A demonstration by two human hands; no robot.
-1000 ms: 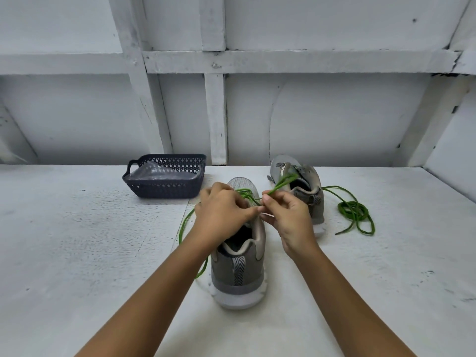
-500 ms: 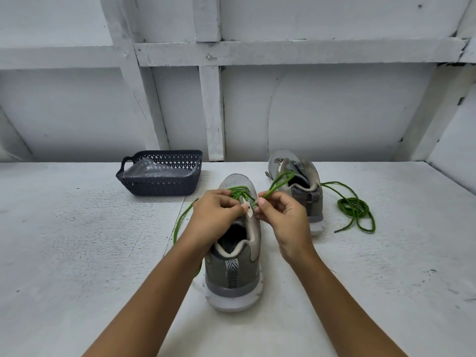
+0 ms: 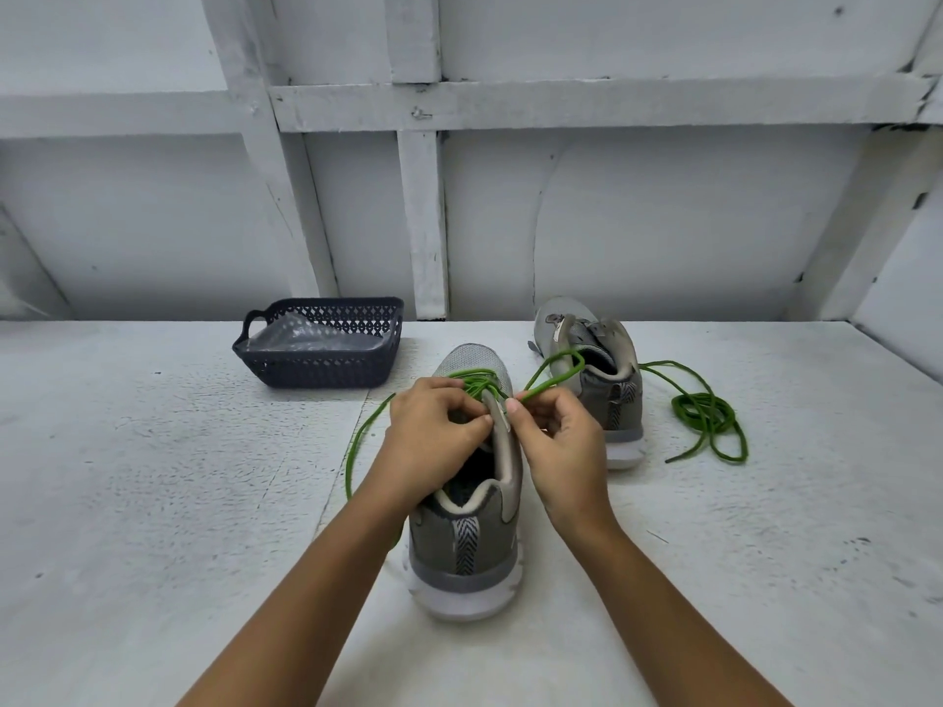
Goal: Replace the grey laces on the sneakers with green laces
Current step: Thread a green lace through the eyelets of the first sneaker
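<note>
Green lace pinched in right hand, left hand gripping near sneaker, second sneaker and spare lace behind-right, basket behind-left.

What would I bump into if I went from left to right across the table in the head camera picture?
Dark basket → near sneaker → far sneaker → loose green lace coil. The left hand and right hand, working the threaded green lace, overlap the sneakers, so I skipped them.
</note>
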